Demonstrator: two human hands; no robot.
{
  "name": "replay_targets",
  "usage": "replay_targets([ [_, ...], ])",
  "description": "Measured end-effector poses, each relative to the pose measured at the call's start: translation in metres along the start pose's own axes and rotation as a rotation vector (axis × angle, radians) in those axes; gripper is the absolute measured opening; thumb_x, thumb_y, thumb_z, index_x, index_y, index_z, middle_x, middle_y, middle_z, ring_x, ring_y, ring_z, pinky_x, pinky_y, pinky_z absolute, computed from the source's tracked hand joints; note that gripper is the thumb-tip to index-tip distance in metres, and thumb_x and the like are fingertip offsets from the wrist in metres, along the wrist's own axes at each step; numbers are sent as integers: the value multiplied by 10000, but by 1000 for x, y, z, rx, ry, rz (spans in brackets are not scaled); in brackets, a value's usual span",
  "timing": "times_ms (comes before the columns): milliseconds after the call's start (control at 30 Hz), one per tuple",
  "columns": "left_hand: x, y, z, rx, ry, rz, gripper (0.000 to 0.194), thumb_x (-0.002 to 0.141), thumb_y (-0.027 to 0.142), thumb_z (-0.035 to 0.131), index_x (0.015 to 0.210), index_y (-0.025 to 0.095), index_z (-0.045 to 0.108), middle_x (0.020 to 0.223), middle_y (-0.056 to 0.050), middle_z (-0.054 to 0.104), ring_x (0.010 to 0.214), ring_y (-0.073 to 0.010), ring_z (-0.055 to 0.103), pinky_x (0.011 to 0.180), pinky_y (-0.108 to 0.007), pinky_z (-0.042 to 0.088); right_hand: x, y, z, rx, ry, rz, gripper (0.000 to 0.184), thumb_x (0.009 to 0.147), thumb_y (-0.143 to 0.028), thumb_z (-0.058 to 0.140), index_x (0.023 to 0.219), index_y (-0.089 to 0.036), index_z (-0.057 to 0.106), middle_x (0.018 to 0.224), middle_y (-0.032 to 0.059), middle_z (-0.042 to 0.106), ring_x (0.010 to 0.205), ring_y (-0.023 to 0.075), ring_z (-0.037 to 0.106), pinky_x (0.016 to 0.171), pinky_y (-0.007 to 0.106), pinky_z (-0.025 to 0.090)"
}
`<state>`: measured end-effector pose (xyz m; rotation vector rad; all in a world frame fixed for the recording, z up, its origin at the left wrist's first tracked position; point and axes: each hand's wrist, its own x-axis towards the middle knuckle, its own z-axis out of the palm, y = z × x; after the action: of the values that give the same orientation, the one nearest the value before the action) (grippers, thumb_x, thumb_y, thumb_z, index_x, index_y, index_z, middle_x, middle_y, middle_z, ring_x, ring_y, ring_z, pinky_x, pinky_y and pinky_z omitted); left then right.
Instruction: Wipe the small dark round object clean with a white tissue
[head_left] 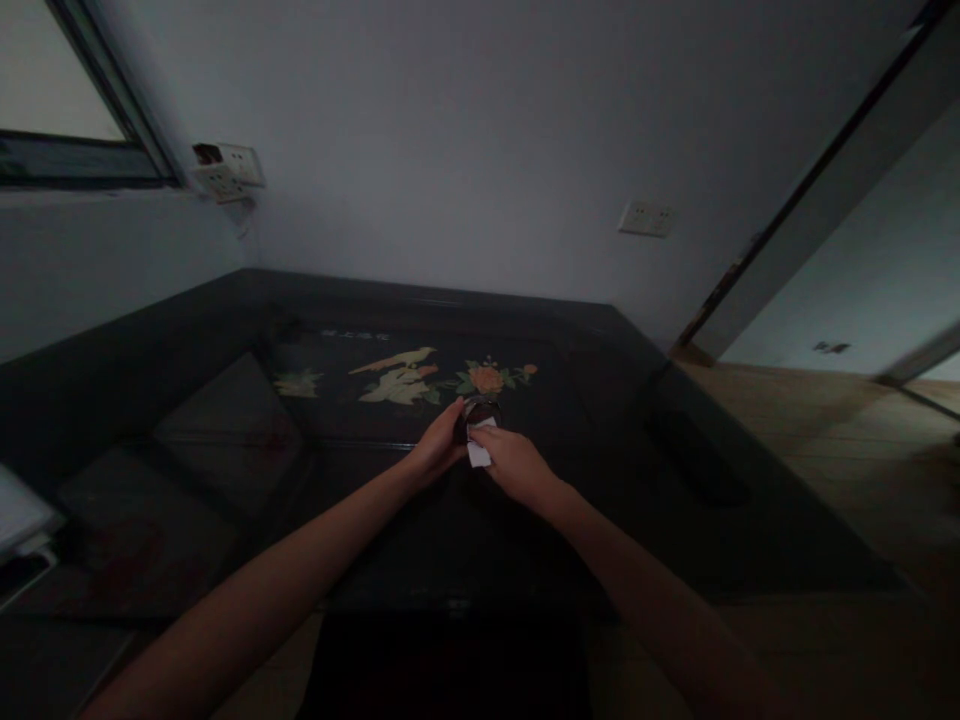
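Just in front of me, over the dark tabletop, my two hands meet at a small dark object with a shiny, curved rim [482,403]. It may be a cup or a band; dim light hides its exact kind. My left hand [440,442] is closed around its left side. A small white piece of paper or tissue [480,454] is pinched in my right hand [519,464], pressed against the near side of the object. Part of the object is covered by my fingers and the white piece.
A dark glossy table [600,560] carries a mat with a bird-and-flower picture [405,385]. A long dark item [694,460] lies to the right. Something white [22,515] stands at the left edge. Wall sockets [646,218] are behind, with a window [67,90] at upper left.
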<state>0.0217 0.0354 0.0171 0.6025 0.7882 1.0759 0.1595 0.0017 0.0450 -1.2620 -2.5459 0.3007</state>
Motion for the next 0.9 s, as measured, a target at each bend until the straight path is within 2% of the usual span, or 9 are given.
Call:
replay_targets([
  [167,-5,3,0,42,6,-12,336,948,373,427,1033,149,662,1031,-117,704,865,-192,657,715,-283,518,-2,5,-11,-278,-101,-137,362,907,-70,425,1236,-117,567,1181,139,659,1080,223,617,903,330,495],
  [333,-4,4,1,54,13,-14,325,952,371,419,1033,162,654,1052,-108,693,877,-182,644,716,-276,514,-2,5,-13,-323,-99,-163,360,907,-66,427,1238,-95,567,1210,144,647,1119,224,600,974,342,462],
  [433,-1,1,-1,44,12,-16,329,947,379,427,1026,154,652,1039,-111,697,890,-194,650,724,-281,512,-2,3,-12,-210,-96,-114,360,891,-52,429,1211,-93,588,1201,148,651,1115,231,602,965,346,458],
  [567,3,-3,-7,20,-29,2,319,909,408,502,1051,162,646,1028,-107,701,915,-216,654,765,-308,510,-2,1,-6,-33,-25,-5,384,847,-44,473,1192,-147,606,1176,135,664,1064,233,624,902,325,463],
  [667,2,-2,-9,25,-63,3,320,876,429,551,1027,165,650,1009,-99,698,916,-215,647,778,-312,507,0,3,0,176,74,60,241,889,-130,477,1043,-169,657,1033,100,706,915,210,652,810,292,464],
  [800,-4,1,-9,22,-96,37,223,820,348,636,966,181,654,922,-58,683,832,-181,630,726,-289,519,4,9,5,473,194,51,287,962,-269,395,888,-149,645,857,48,689,775,160,621,727,251,456],
  [900,-7,4,-7,26,-139,64,215,764,250,686,967,194,646,928,-44,666,810,-168,616,702,-285,530,5,15,2,469,155,11,200,920,-188,451,912,-137,644,906,60,690,817,165,627,752,252,460],
])
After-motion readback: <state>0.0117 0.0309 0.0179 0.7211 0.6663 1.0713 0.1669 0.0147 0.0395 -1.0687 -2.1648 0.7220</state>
